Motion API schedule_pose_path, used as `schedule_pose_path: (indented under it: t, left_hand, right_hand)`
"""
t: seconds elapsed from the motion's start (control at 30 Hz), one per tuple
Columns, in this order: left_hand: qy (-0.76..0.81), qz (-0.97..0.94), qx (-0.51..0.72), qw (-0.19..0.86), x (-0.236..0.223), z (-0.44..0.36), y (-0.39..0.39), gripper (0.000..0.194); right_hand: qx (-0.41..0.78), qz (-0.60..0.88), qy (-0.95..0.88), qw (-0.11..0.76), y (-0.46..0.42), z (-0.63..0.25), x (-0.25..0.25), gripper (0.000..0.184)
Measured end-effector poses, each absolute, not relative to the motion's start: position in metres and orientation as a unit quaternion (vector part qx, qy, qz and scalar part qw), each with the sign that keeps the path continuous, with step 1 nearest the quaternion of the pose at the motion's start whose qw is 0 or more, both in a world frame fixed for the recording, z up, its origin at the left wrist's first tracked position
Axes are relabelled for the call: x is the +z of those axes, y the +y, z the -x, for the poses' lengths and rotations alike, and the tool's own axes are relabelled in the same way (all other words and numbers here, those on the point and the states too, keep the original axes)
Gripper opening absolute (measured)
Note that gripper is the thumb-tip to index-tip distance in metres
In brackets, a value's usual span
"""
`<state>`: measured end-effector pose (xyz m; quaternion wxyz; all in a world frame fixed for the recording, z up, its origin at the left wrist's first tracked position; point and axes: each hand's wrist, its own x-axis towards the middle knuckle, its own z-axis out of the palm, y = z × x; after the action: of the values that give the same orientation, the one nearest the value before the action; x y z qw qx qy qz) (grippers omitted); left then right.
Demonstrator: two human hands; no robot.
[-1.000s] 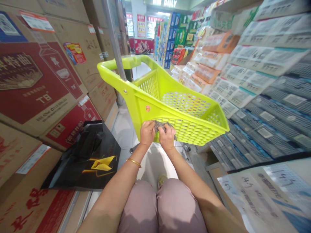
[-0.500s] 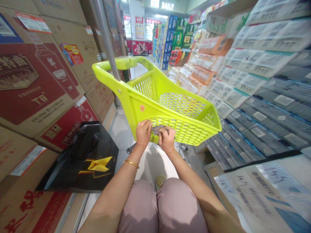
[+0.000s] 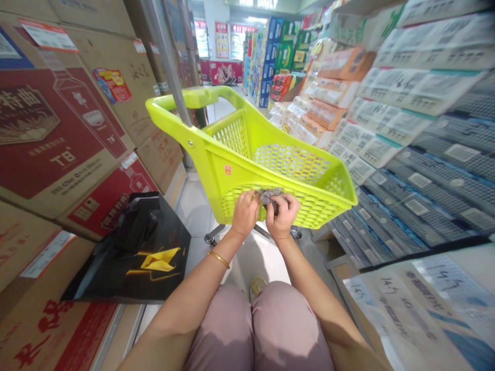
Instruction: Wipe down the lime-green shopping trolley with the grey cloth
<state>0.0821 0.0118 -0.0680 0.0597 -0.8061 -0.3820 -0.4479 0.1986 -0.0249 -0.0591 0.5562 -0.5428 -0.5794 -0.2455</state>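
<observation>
A lime-green plastic shopping cart [image 3: 216,154] stands in the aisle in front of my knees, its handle at the far end. Both my hands press a small crumpled grey cloth [image 3: 267,196] against the cart's near perforated wall. My left hand [image 3: 245,212], with a gold bangle on the wrist, is closed on the cloth's left part. My right hand [image 3: 283,216] is closed on its right part, fingers curled over it. Most of the cloth is hidden by my fingers.
Stacked cardboard cartons [image 3: 58,134] with red print wall the left side. A black bag [image 3: 135,247] with a yellow mark leans on them at floor level. Shelves of packaged goods [image 3: 406,134] fill the right. The white tiled floor [image 3: 197,206] runs under the cart.
Both hands with the cloth have shifted to the right along the cart's near wall. The cart has stayed roughly in place.
</observation>
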Motion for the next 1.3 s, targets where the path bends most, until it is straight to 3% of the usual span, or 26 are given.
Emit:
schedule_pose_path:
  t: [0.23, 0.43, 0.7, 1.03, 1.3]
  left_hand:
    - [-0.4, 0.79, -0.46, 0.073, -0.067, -0.108, 0.013, 0.017]
    - [-0.409, 0.793, -0.449, 0.048, -0.06, -0.111, 0.024, 0.013]
    - [-0.425, 0.76, -0.49, 0.046, -0.053, -0.1, 0.025, 0.024]
    - [-0.383, 0.779, -0.496, 0.027, -0.054, -0.086, 0.022, 0.03]
    - [-0.385, 0.781, -0.49, 0.033, -0.053, -0.087, 0.027, 0.032]
  right_hand:
    - [-0.314, 0.538, -0.589, 0.514, -0.024, -0.21, -0.061, 0.019]
    - [-0.297, 0.546, -0.622, 0.475, -0.019, -0.217, -0.075, 0.02]
    - [-0.293, 0.54, -0.615, 0.495, -0.026, -0.219, -0.054, 0.022]
    - [-0.361, 0.578, -0.595, 0.427, -0.014, -0.194, -0.053, 0.034]
    - [-0.276, 0.586, -0.667, 0.369, -0.024, -0.202, -0.059, 0.053]
